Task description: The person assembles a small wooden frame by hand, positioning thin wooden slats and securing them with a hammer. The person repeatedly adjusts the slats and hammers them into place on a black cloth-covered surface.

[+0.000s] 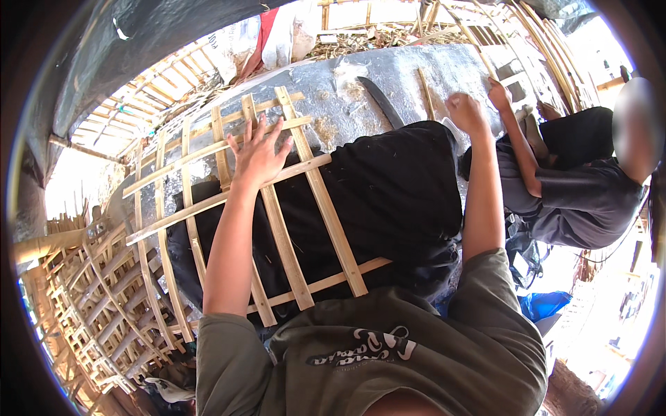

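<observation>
A lattice of pale bamboo slats (329, 215) lies across my lap, over black-clad legs (395, 187). My left hand (260, 154) rests on its upper part with the fingers spread, over the crossing strips. Off to the right, my right hand (467, 114) is raised above the grey surface, its fingers curled closed. Whatever may be inside that hand is hidden. A dark, long curved blade (381, 102) lies on the grey surface, between the lattice and my right hand. A thin bamboo strip (426, 94) lies just left of that hand.
The grey sheet-like surface (305, 80) spreads ahead of me. A co-worker in a dark shirt (576, 201) sits close on the right, one hand (499, 95) at a bamboo strip. Several finished-looking lattices (97, 305) are stacked at the left. A blue bag (544, 305) lies lower right.
</observation>
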